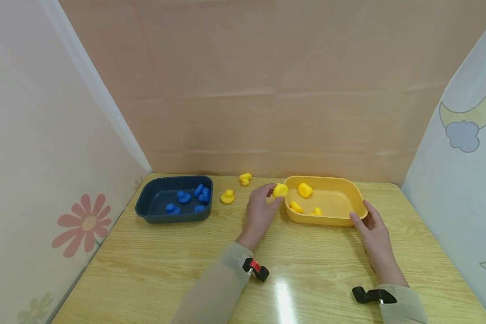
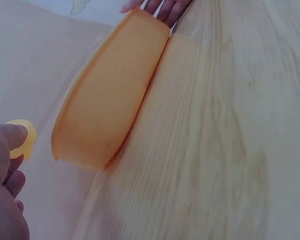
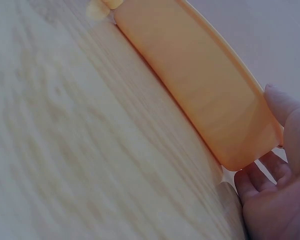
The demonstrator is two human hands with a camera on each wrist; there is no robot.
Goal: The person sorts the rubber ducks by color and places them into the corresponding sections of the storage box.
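Left hand has a yellow duck pinched in its fingertips, right at the left rim of the yellow tub, more or less over the edge. Right hand is loose, fingers cupped against the tub's near right corner, thumb on the rim, steadying it rather than gripping.

What could go wrong, as I see it: the duck sits right on the rim line, so if it's let go there it could clip the edge and bounce back onto the table. The tub looks light too, so a knock from the left could slide it if the right hand eases off.

Three ducks are already in the tub, with plenty of floor left. Two more yellow ones sit loose between the tubs, the far one near the back wall. The blue tub with blue ducks is well off to the left. Lots of bare table in front; the side walls are close, though.
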